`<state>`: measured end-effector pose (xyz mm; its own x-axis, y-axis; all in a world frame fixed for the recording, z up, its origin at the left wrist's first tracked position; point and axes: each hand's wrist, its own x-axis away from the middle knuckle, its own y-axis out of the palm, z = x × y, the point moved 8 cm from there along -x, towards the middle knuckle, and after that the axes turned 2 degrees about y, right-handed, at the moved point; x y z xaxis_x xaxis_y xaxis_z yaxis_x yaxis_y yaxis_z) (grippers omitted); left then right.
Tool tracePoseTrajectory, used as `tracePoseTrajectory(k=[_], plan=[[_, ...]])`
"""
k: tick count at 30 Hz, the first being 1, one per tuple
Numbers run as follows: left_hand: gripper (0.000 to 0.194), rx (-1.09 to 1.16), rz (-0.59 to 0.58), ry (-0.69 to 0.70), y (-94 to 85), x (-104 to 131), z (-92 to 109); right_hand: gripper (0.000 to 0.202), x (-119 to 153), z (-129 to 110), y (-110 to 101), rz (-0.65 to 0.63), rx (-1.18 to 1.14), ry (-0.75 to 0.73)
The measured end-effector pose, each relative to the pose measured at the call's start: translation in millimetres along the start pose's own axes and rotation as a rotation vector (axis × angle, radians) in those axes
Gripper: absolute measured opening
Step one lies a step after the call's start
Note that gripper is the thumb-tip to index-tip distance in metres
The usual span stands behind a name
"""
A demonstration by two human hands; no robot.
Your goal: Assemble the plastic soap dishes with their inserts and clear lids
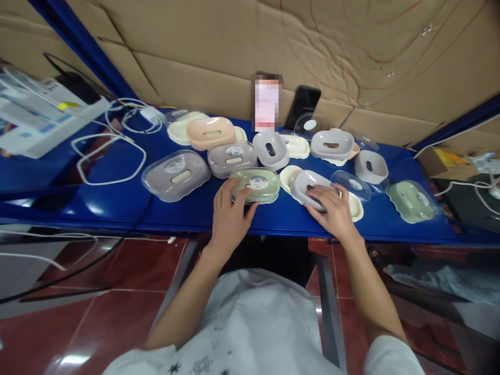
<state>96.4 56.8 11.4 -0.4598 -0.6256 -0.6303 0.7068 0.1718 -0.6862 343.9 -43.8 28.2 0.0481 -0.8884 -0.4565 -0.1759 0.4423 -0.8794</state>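
My left hand (231, 208) is closed around the near left side of a green soap dish (269, 194) with a clear lid and a round label. The thumb lies at its front edge and the fingers reach over the lid. To the right, my right hand (330, 205) grips a grey soap dish tray (312, 179), its fingers over the slot. Cream bases (289, 174) show on both sides of that tray. Just beside my right hand lies a loose clear lid (353, 185) with a label. A lidded grey soap dish (232, 159) stands behind my left hand.
More soap dishes stand around: a grey one (175, 179) left, a peach tray (211, 134) behind, a green one (410, 203) right. Two phones, one screen-blurred (267, 101) and one black (305, 104), lean on the cardboard. White cables (113, 179) lie on the blue table (187, 216).
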Motion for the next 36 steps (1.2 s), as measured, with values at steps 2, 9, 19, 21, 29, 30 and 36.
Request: tracePoseTrajectory(k=[2,9,19,21,29,30,36], plan=[[0.03,-0.038,0.007,0.036,1.5,-1.3,15.8,0.026,4.8,8.4,-6.9,0.043,-0.037,0.012],[0.042,-0.041,-0.343,0.403,60.8,-19.9,97.0,0.036,64.3,36.6,-43.8,0.449,-0.084,0.382],[0.033,0.208,-0.426,0.549,65.5,8.0,122.4,0.038,43.9,33.8,-23.7,0.176,-0.018,0.222],[0.037,0.187,-0.336,0.467,50.9,12.6,108.1,0.041,43.1,12.1,-24.1,0.179,-0.014,0.158],[0.052,0.326,-0.228,0.079,17.9,31.6,46.4,0.044,42.6,-57.5,4.0,-0.057,-0.177,0.011],[0.056,0.332,-0.231,0.082,17.1,32.7,45.8,0.044,40.4,-57.4,6.3,-0.093,-0.209,0.012],[0.062,0.324,-0.287,0.18,20.3,32.9,57.1,0.037,33.6,-51.2,7.9,-0.278,-0.351,0.014]])
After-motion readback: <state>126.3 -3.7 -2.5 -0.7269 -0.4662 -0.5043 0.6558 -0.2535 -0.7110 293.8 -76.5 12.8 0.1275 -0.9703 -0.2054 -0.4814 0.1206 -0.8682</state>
